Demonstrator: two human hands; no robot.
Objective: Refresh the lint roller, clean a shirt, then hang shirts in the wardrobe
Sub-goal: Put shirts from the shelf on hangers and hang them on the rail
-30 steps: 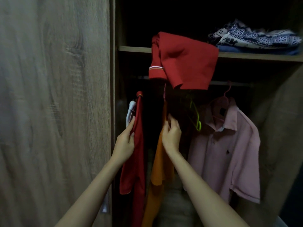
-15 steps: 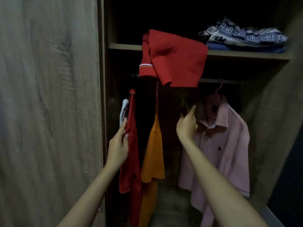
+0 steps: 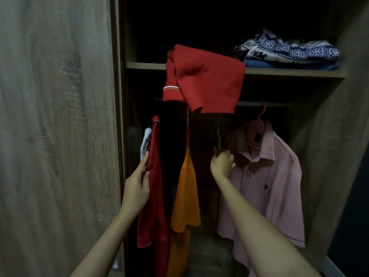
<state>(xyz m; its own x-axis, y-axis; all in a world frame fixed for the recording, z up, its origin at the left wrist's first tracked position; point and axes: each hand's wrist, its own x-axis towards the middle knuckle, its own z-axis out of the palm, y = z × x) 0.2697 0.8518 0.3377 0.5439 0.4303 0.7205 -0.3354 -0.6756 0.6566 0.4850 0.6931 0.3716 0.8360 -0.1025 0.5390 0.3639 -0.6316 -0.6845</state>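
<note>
The left hand [image 3: 137,188] reaches up to the hanging red shirt [image 3: 154,196]. Its fingers [image 3: 144,160] are straight and close together along the shirt's left edge, and the thumb lies on the front of the cloth, so the edge sits pinched between thumb and fingers. A white garment [image 3: 144,140] hangs just beyond those fingertips, on their outer side, next to the wardrobe door [image 3: 56,116].

The right hand [image 3: 222,162] is raised, with its fingers curled inward. A thin green hanger [image 3: 218,134] runs straight down into the top of the curled fingers. In the dark I cannot tell whether they close on it or only touch it. The collar of the pink shirt [image 3: 269,176] touches the far side of these fingers, and that shirt hangs from a pink hanger [image 3: 259,116] hooked on the rail [image 3: 263,104] above them.

Between the two hands hangs the orange shirt [image 3: 186,186], clear of both sets of fingers.

Well above both hands, a draped red shirt [image 3: 203,80] spills over the front of the shelf [image 3: 145,65]. Above and to the outer side of the right fingers, a folded patterned cloth [image 3: 289,50] lies on the same shelf.
</note>
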